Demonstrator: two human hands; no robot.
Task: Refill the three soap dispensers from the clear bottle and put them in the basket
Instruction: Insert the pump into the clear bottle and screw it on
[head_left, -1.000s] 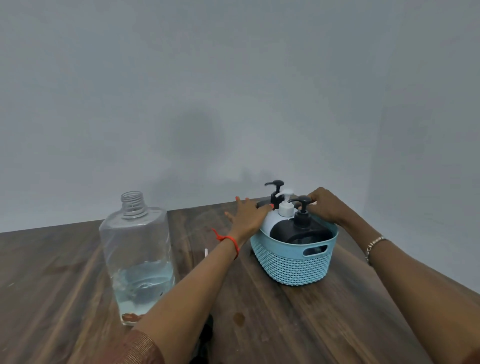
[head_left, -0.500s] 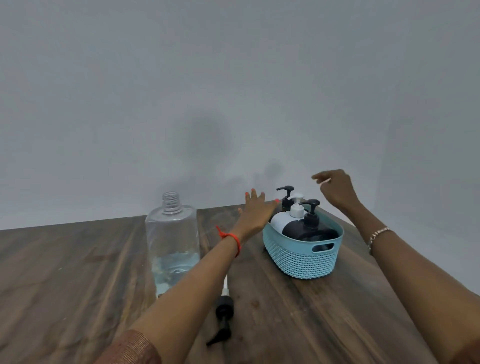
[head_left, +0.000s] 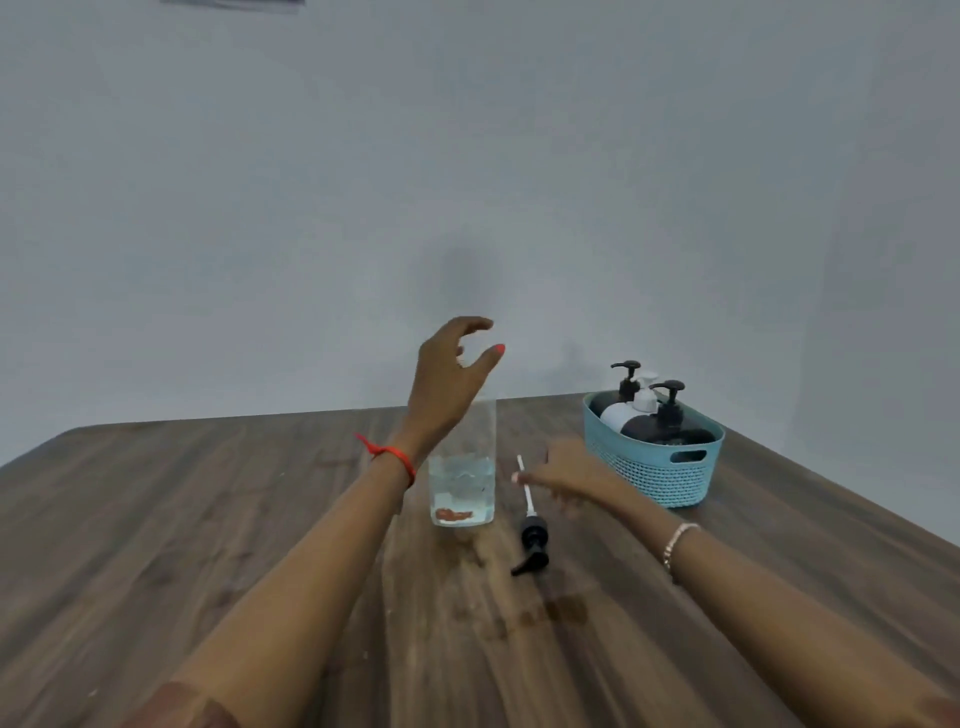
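Note:
Three soap dispensers, two black (head_left: 670, 426) and one white (head_left: 623, 413), stand in the light blue basket (head_left: 660, 475) at the right of the wooden table (head_left: 208, 519). The clear bottle (head_left: 462, 483), with a little liquid at its bottom, stands in the middle. My left hand (head_left: 447, 384) hovers in front of the bottle's top, fingers and thumb spread apart, holding nothing. My right hand (head_left: 566, 473) is low over the table between bottle and basket, fingers loose, by the white tube of a black pump head (head_left: 532, 540) lying on the table.
A plain grey wall runs behind the table. The table's far edge lies just behind the basket, and its right edge slopes down to the right. A dark wet stain (head_left: 550, 613) marks the wood in front of the pump head.
Both hands left the basket and moved left: the left rose to the clear bottle's top, the right dropped to the table near the loose pump. The view shifted, so the basket now sits further right.

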